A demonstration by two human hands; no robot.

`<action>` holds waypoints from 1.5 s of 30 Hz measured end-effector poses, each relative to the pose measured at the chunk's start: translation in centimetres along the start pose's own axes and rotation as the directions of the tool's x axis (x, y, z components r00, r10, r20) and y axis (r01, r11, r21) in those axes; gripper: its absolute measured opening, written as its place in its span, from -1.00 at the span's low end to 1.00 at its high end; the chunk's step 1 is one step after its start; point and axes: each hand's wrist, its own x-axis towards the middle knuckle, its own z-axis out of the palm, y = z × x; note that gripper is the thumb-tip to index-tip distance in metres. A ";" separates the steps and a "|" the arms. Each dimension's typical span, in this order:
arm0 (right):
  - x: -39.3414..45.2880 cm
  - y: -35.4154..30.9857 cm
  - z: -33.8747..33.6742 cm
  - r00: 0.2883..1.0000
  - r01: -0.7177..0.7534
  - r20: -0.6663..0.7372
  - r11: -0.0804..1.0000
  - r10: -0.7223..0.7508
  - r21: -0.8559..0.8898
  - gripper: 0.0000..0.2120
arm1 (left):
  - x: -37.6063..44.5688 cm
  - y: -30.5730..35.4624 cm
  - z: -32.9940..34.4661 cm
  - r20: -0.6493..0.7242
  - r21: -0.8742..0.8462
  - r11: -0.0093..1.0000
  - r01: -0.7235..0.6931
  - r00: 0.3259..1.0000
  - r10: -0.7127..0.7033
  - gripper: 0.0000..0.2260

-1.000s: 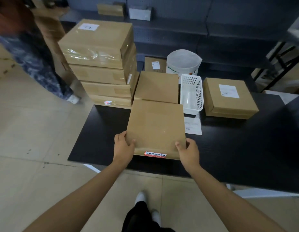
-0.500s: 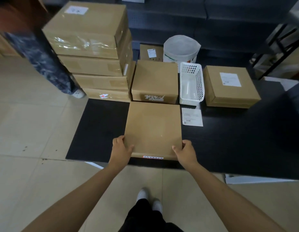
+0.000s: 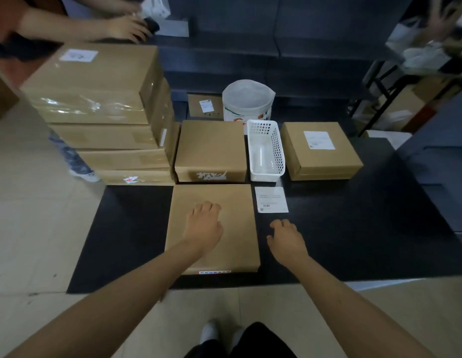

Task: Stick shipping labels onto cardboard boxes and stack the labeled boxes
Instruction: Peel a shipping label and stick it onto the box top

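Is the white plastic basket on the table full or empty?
Empty, as far as the view shows: the white basket stands upright, and its bare white floor is visible with nothing lying inside.

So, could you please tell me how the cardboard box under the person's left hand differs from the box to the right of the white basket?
The near box has no shipping label on top; the far-right box carries a white one. The near box lies at the table's front edge under the left hand; the far-right box sits farther back beside the white basket, untouched. The near box shows a red-and-white sticker on its front face; the other's front looks plain. Both are flat, brown and closed.
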 end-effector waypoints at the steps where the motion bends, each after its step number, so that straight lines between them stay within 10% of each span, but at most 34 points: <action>1: 0.4 0.5 -0.3 1.000 -0.002 -0.002 1.000 0.002 0.000 -0.64 | 0.9 1.0 0.2 0.019 0.023 1.000 -0.013 1.000 0.013 -0.61; 26: 15.1 9.9 1.7 0.907 0.399 0.239 0.886 -0.346 -0.234 -0.54 | 16.3 11.3 8.3 0.197 0.362 0.928 -0.085 0.980 0.013 -0.73; 37: 15.0 9.8 0.1 0.813 0.577 0.304 0.752 -0.496 -0.317 -0.70 | 18.9 11.0 7.6 0.160 0.220 0.975 -0.032 0.987 -0.003 -0.75; 45: 15.0 9.5 -3.2 0.843 0.465 -0.190 0.859 -0.503 -0.214 -0.78 | 19.3 11.0 4.7 0.117 0.197 0.980 0.010 0.992 -0.034 -0.78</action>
